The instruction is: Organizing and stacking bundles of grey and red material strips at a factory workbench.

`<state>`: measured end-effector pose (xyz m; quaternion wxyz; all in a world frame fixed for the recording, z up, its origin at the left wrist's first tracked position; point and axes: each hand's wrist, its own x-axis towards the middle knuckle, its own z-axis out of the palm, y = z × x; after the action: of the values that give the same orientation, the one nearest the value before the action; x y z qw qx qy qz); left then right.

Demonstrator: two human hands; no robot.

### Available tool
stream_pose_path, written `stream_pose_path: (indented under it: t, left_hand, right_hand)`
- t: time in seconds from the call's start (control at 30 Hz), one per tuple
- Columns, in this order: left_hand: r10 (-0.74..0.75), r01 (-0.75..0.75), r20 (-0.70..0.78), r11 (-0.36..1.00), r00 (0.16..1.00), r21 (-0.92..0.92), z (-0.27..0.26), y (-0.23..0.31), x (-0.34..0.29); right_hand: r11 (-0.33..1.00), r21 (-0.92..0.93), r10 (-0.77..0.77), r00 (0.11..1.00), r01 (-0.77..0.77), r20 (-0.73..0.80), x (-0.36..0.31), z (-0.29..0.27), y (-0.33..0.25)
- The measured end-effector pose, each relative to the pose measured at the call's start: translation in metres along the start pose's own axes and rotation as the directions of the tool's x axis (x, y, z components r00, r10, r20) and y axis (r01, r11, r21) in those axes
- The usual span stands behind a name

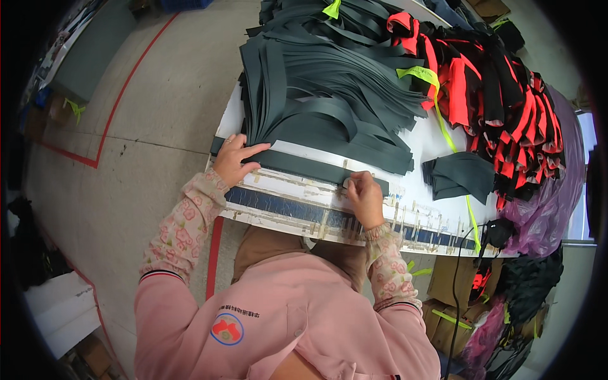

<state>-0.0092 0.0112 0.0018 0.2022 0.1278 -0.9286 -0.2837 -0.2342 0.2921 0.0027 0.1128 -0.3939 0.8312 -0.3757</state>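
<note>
A long dark grey fabric strip [304,168] lies flat along the near edge of the white table. My left hand [235,158] rests at the strip's left end, its fingers spread and the index finger stretched to the right. Over the strip's right end, my right hand [366,197] is closed in a pinch, and what its fingertips may hold is too small to make out. Just beyond is a big fanned pile of dark grey strips [335,76], some curling over toward me. A short stack of dark grey pieces [459,176] sits to the right.
Black and bright red fabric pieces [468,88] are heaped at the table's right. Yellow-green ribbon [449,136] runs between them and the grey pile. Worn tape covers the table's near edge [285,206]. Purple plastic [551,196] hangs at the right, above cardboard boxes [453,278].
</note>
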Motion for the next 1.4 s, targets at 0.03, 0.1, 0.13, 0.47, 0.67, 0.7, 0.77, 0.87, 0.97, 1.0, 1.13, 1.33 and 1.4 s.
stream_pose_path:
  t: [0.03, 0.1, 0.13, 0.47, 0.67, 0.7, 0.77, 0.87, 0.97, 1.0, 1.13, 1.33, 1.4]
  left_hand:
    - [0.004, -0.004, 0.003, 1.000, 1.000, 0.000, 0.000, 0.001, 0.001]
    - [-0.007, 0.008, -0.009, 1.000, 1.000, 0.025, 0.000, 0.000, -0.001]
    - [-0.008, 0.009, -0.010, 1.000, 1.000, 0.027, 0.000, -0.001, -0.001]
    - [-0.022, 0.018, -0.090, 0.999, 0.996, -0.039, 0.003, -0.004, 0.001]
    - [0.027, -0.028, -0.074, 0.999, 0.997, -0.025, 0.007, -0.011, -0.005]
    - [0.021, -0.023, -0.079, 0.999, 0.997, -0.022, 0.007, -0.010, -0.004]
    - [0.030, -0.028, -0.085, 0.999, 0.996, 0.026, 0.007, -0.004, 0.000]
    - [0.044, -0.040, -0.077, 0.998, 0.996, 0.048, 0.007, -0.009, -0.002]
    - [0.033, -0.030, -0.057, 0.999, 0.998, 0.041, 0.007, -0.011, -0.004]
    - [0.041, -0.038, -0.058, 0.998, 0.997, 0.054, 0.008, -0.011, -0.004]
    - [0.048, -0.044, -0.063, 0.997, 0.997, 0.068, 0.010, -0.012, -0.004]
    - [0.050, -0.046, -0.085, 0.998, 0.995, 0.053, 0.012, -0.011, -0.003]
    - [0.050, -0.046, -0.081, 0.998, 0.995, 0.054, 0.011, -0.010, -0.003]
  right_hand:
    - [0.992, -0.107, -0.072, 0.997, 0.073, 0.015, 0.001, 0.000, 0.001]
    - [0.995, 0.069, 0.070, 0.997, -0.072, 0.032, 0.003, -0.007, -0.009]
    - [0.948, 0.234, 0.203, 0.976, -0.215, 0.074, 0.005, -0.012, -0.019]
    - [0.883, 0.327, 0.052, 0.765, -0.335, 0.642, 0.021, 0.001, -0.051]
    - [0.976, 0.185, -0.109, 0.993, 0.116, -0.045, 0.061, 0.031, -0.087]
    - [0.960, 0.257, -0.127, 0.991, 0.112, 0.045, 0.059, 0.046, -0.091]
    - [0.951, 0.308, -0.074, 0.966, -0.006, 0.247, 0.048, 0.081, -0.092]
    - [0.935, 0.349, -0.132, 0.974, 0.060, 0.186, 0.040, 0.118, -0.103]
    - [0.949, 0.304, -0.135, 0.978, 0.081, 0.162, 0.040, 0.129, -0.113]
    - [0.955, 0.284, -0.133, 0.981, 0.089, 0.140, 0.041, 0.130, -0.115]
    - [0.964, 0.246, -0.136, 0.983, 0.104, 0.119, 0.042, 0.138, -0.114]
    - [0.976, 0.071, -0.210, 0.976, 0.206, 0.059, 0.042, 0.143, -0.110]
    - [0.973, 0.178, -0.170, 0.976, 0.145, 0.135, 0.043, 0.141, -0.105]
